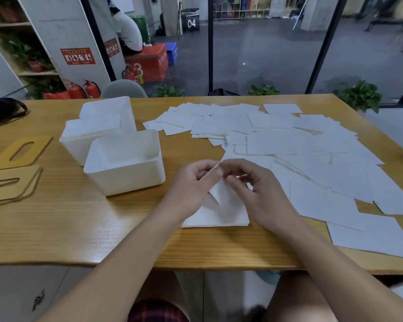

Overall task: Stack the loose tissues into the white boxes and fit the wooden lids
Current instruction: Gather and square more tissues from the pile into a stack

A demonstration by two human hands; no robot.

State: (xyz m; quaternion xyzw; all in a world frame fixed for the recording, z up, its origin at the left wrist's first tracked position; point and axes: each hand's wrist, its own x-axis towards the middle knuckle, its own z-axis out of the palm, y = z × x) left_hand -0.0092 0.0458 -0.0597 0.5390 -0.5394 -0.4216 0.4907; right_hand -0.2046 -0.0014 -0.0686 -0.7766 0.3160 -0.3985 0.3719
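Three white, smooth plastic boxes (pixel 123 163) cluster toward the wooden tabletop's (pixel 79 228) left side, beside two flat slotted wooden lids (pixel 12 182) at the left edge. Near the front edge, the left hand (pixel 193 182) and right hand (pixel 254 182) pinch one soft tissue (pixel 221 198) above a small stack (pixel 219 217); loose square tissues (pixel 289 145) cover the right half.

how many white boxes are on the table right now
3: the nearest box sits left of the hands, the middle box stands behind it, and the far box is partly hidden behind that one.
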